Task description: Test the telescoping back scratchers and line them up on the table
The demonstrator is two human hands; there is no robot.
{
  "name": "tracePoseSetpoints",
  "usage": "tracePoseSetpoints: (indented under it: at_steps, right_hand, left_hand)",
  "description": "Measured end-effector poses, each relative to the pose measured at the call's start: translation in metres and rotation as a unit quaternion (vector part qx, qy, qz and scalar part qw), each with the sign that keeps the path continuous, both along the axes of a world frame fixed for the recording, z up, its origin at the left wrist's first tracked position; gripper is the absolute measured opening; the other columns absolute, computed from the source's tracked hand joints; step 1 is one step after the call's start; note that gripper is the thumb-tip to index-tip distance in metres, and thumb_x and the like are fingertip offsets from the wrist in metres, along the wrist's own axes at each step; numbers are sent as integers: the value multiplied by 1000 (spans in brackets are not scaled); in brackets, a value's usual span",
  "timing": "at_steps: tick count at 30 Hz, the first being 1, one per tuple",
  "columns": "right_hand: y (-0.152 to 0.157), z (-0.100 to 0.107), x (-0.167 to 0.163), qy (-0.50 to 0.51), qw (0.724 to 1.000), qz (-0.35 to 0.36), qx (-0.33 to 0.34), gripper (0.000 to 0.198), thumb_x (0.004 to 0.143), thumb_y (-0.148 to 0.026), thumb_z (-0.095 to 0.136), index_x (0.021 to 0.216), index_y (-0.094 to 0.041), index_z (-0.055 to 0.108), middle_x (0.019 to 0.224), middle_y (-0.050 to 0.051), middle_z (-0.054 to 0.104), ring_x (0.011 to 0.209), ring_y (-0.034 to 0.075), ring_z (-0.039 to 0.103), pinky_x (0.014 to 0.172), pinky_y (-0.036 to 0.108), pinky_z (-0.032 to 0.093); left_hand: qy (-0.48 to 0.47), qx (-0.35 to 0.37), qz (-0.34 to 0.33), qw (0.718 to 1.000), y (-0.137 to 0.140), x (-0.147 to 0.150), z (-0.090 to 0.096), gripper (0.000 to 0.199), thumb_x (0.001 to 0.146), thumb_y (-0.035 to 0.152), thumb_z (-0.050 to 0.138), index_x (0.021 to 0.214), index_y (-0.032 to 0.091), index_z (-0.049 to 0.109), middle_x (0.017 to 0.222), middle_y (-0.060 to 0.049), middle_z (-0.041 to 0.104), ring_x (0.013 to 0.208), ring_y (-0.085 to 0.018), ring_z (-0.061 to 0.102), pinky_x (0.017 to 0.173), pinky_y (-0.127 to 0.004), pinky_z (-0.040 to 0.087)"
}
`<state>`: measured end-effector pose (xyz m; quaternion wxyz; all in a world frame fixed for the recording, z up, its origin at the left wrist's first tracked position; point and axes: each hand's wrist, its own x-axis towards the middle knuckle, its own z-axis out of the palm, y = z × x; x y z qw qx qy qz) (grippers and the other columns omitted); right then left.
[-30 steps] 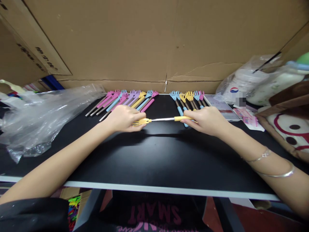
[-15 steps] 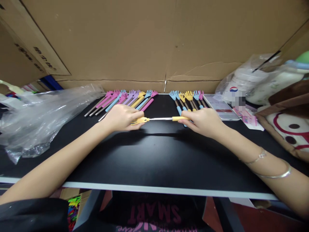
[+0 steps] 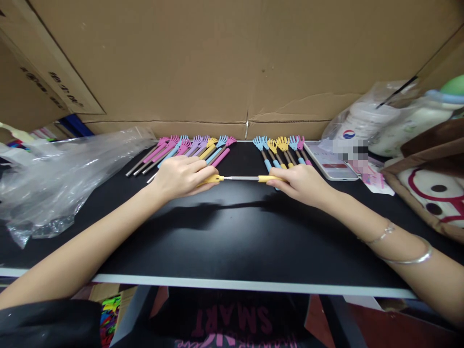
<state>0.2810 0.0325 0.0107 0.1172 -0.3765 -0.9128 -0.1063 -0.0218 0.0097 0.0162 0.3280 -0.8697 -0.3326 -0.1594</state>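
Observation:
Between my hands a yellow back scratcher (image 3: 241, 178) with a metal rod is held level above the black table. My left hand (image 3: 184, 178) is closed round its claw end, which is mostly covered by the fingers. At the other end, my right hand (image 3: 302, 182) grips the yellow handle. Behind my left hand lies a row of pink, blue, purple and yellow back scratchers (image 3: 221, 157); some show bare metal rods. A second group of back scratchers (image 3: 282, 144), blue, yellow and pink, lies behind my right hand, which hides part of their handles.
A clear plastic bag (image 3: 54, 179) spreads over the left of the table (image 3: 232, 241). On the right are a phone (image 3: 331, 162), a bagged white cup (image 3: 369, 121) and a brown bag with a cartoon face (image 3: 435, 188). Cardboard (image 3: 217, 63) walls the back.
My left fingers have closed further over the yellow claw, which showed more before. The rod stays at about the same place and length, and its shadow on the table has shifted slightly.

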Motion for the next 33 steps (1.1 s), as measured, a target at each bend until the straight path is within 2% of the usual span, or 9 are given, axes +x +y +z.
tracePoseSetpoints:
  at_steps: [3,9,15,20,27,33]
  right_hand:
    - [1,1,1,3,1000,4,5,60,92,-60,16,73,-21,58,46,-1,43,45,13,41,48,23,19]
    - [-1,3,0,6,1000,-3,5,58,92,-59,18,70,-21,57,45,-1,42,45,13,40,48,23,19]
    - [-3,4,-3,5,1000,-13,-2,60,92,-60,17,69,-21,56,45,-1,41,44,12,39,48,23,19]
    - [-4,2,-4,-2,1000,-18,-7,64,92,-61,13,73,-21,59,47,0,44,45,12,42,48,23,19]
    - [-3,4,-3,-18,1000,-25,0,69,90,-65,9,74,-21,61,47,0,45,44,12,41,47,23,19]
    - [-1,2,-1,-21,999,-23,37,72,89,-67,10,71,-21,61,46,0,44,43,11,39,47,23,17]
  left_hand:
    - [1,10,-11,1000,-1,2,0,33,93,44,42,81,23,65,63,0,63,59,-12,59,50,-25,32]
    - [-13,-18,1,1000,-1,3,-1,34,92,45,41,82,23,66,66,0,66,58,-11,59,49,-25,31]
    - [-67,-43,-18,997,-2,4,-3,32,90,45,44,83,24,67,72,2,70,60,-10,60,49,-23,31]
    - [-114,-81,-28,990,-3,6,-4,28,87,43,49,80,23,68,68,3,70,59,-10,60,49,-22,30]
    - [-164,-206,20,965,-3,11,-5,29,83,45,51,79,22,69,65,2,68,54,-11,57,51,-21,30]
    - [-192,-293,46,936,-2,13,-3,29,81,46,53,79,22,69,59,3,62,53,-10,52,53,-21,30]
